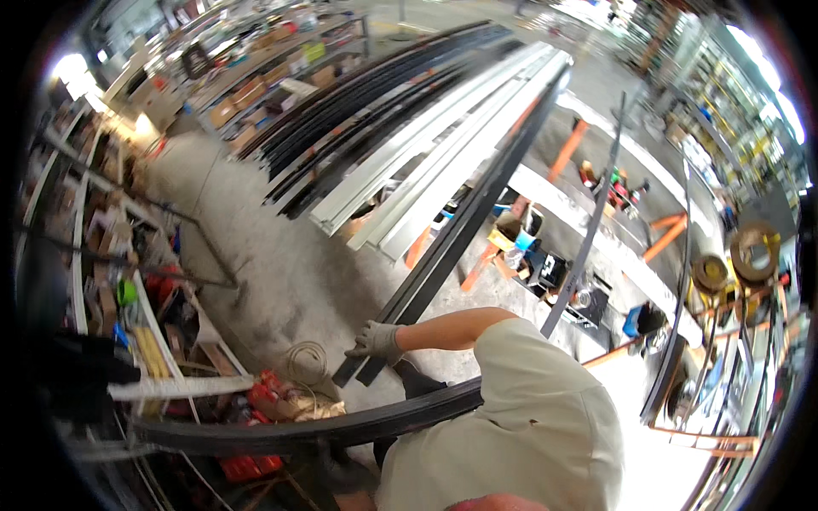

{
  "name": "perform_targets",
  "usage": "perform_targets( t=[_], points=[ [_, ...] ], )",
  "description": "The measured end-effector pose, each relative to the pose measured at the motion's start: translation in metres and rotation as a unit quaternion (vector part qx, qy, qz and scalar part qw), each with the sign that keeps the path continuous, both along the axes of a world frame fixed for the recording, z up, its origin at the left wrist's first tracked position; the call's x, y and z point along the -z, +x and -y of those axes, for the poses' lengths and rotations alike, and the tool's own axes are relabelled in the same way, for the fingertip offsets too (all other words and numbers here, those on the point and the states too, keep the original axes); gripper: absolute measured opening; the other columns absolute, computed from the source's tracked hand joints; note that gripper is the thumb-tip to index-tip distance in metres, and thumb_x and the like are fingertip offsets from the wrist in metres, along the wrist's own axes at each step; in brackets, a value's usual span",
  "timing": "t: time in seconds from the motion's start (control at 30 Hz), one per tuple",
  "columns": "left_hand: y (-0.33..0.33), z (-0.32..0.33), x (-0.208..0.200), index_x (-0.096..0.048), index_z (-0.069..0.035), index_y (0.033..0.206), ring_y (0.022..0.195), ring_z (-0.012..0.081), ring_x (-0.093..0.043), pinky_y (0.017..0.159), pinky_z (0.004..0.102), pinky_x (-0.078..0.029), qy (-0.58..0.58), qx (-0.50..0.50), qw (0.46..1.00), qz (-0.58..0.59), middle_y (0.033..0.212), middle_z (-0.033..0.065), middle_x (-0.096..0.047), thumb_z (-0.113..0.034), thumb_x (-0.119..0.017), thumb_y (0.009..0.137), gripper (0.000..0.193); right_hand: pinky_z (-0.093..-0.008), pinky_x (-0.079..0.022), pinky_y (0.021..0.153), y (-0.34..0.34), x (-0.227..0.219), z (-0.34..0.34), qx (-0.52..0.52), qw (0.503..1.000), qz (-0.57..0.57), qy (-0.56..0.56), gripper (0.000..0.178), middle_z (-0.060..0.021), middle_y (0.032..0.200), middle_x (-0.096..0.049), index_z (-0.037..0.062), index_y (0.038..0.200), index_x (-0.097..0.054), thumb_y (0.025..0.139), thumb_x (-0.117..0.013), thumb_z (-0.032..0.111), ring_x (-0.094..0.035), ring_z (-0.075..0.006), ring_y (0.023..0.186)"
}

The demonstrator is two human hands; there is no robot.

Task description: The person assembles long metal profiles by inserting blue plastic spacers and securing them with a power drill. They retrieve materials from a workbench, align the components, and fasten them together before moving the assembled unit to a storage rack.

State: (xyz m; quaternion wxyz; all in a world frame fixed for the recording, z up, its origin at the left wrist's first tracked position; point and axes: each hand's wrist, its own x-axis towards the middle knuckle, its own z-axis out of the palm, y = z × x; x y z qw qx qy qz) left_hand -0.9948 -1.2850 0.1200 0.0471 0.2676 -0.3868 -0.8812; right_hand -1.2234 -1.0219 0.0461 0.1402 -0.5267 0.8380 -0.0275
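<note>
On the left stands a crowded shelf [80, 281], its small contents blurred. One thick black bar [256, 434] runs from the lower left toward the right, across the front of the person; it looks curved, and its right end is hidden behind the shirt [528, 409]. The left hand [339, 467], in a dark glove, is just below this bar, partly in shadow, and I cannot tell if it grips. Above lies one coil of cord [290, 368]. The right hand [377, 341], in one grey glove, lies over the near ends of two dark bars [469, 226], fingers bent; how firmly they press, I cannot tell. These two bars point up and to the right, long axis slanted, beside at least two white bars [426, 140]. At far right are two brown rolls [709, 274].
</note>
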Motion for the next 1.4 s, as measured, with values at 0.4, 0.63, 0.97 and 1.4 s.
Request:
perform_targets(
  t=[0.4,0.63,0.97,1.4],
  points=[
    [-0.181,0.073,-0.036,-0.056,-0.008,0.144,0.13,0.0298,-0.056,0.114,0.0466,-0.042,-0.027,0.082,0.995,-0.043,0.14,0.0113,-0.061,-0.022,-0.063,0.104,0.043,-0.0478,-0.047,0.084,-0.017,0.047,-0.002,0.042,0.994,-0.062,-0.078,0.089,-0.0111,0.116,-0.059,0.0168,0.15,-0.048,0.068,-0.079,0.026,-0.059,-0.0316,0.109],
    [-0.174,0.093,-0.026,-0.053,-0.008,0.146,0.132,0.0307,-0.054,0.116,0.0477,-0.041,0.01,0.093,0.995,-0.034,0.143,0.0124,-0.059,-0.022,-0.063,0.104,0.046,-0.0451,-0.048,0.08,-0.033,0.034,-0.007,0.043,0.998,-0.045,-0.025,0.074,-0.0098,0.115,-0.06,0.0172,0.141,-0.055,0.072,-0.077,0.029,-0.061,-0.0314,0.105],
    [-0.189,0.111,-0.033,-0.05,-0.008,0.15,0.136,0.032,-0.052,0.118,0.0492,-0.039,0.032,0.085,0.995,-0.03,0.147,0.014,-0.057,-0.024,-0.062,0.104,0.05,-0.0477,-0.05,0.086,-0.099,0.024,-0.069,0.097,0.994,-0.034,0.031,0.061,-0.0119,0.113,-0.062,0.0154,0.143,-0.053,0.084,-0.068,0.023,-0.062,-0.0325,0.108],
    [-0.196,0.11,-0.053,-0.046,-0.008,0.154,0.14,0.0337,-0.049,0.121,0.0511,-0.036,0.222,0.115,0.968,-0.022,0.153,0.0161,-0.053,-0.025,-0.061,0.105,0.055,-0.045,-0.054,0.088,-0.127,0.056,-0.194,0.075,0.987,-0.135,0.049,0.046,-0.0116,0.112,-0.064,0.013,0.135,-0.056,0.09,-0.063,0.018,-0.066,-0.0317,0.105]
  ],
)
